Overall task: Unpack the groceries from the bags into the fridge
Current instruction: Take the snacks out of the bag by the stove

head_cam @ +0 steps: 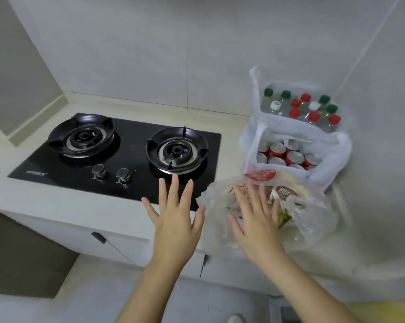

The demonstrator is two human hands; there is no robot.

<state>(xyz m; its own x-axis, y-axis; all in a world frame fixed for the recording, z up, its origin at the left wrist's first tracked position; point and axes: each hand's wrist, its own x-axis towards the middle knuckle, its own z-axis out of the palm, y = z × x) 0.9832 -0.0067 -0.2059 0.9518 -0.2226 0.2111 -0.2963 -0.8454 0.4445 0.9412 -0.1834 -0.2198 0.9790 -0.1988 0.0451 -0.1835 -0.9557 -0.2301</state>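
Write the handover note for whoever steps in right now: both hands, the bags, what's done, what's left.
Left hand: open, fingers spread, empty, above the counter edge by the hob.
Right hand: open, empty, over the clear bag of packets; contact unclear because of blur.
Behind it stand the can bag, packed with cans, then the bottle bag, full of capped bottles.
Done: nothing appears to be out yet.
Left: empty all three bags into the fridge, which is not in view.
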